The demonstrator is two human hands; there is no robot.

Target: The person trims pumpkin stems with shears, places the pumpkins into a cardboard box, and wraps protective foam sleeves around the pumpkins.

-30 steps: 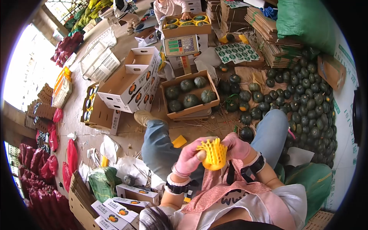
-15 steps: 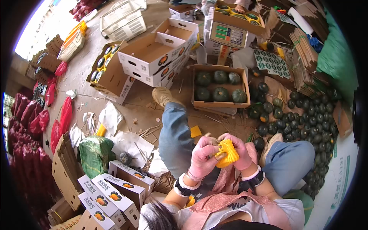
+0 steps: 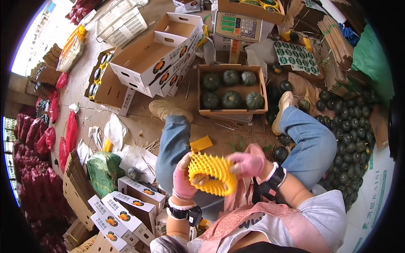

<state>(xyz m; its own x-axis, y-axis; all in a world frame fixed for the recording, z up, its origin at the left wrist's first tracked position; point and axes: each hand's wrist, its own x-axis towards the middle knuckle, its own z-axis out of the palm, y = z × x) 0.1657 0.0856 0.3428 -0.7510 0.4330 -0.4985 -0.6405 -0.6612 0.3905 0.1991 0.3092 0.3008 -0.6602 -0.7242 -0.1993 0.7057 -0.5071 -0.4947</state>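
A yellow foam fruit net [image 3: 211, 166] is spread into a wide ring above my lap. My left hand [image 3: 184, 179], in a pink glove, holds its left side, with fingers showing through the ring's opening. On the other side my right hand [image 3: 248, 164], also gloved in pink, has its fingers closed at the net's right edge. Beyond my hands stands an open cardboard box [image 3: 232, 110] with two rows of dark green pumpkins [image 3: 231, 99]. A flat yellow piece [image 3: 201, 143] lies on the floor just past the net.
A heap of small dark pumpkins [image 3: 348, 139] lies at the right. White cartons [image 3: 143, 69] are stacked at upper left, near a scale [image 3: 237, 26]. Folded cartons [image 3: 116, 215] and a green wrapped bundle [image 3: 104, 173] sit at lower left. Red net bags [image 3: 36, 168] line the left.
The foam net has gone from bunched to stretched into an open ring. My hands have moved apart, the left one leftward. My right knee and foot have shifted up in view.
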